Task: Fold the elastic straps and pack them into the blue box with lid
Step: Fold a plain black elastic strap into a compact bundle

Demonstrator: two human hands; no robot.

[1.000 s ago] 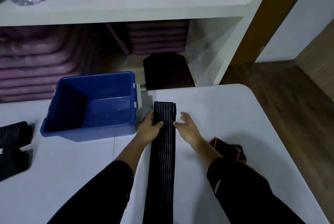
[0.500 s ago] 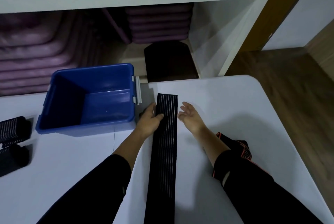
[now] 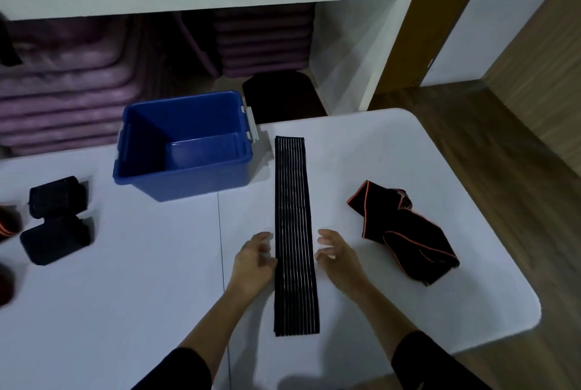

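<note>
A: Flanking the elastic strap (image 3: 294,232), are you gripping it?
B: No. My left hand (image 3: 253,259) and right hand (image 3: 338,256) sit either side, fingers loosely curled, empty. It lies flat on the table (image 3: 125,279), right of the blue box (image 3: 188,183).
A: Handling?
B: Probably light, limp, stretchy; I'd pinch the near corners.
</note>
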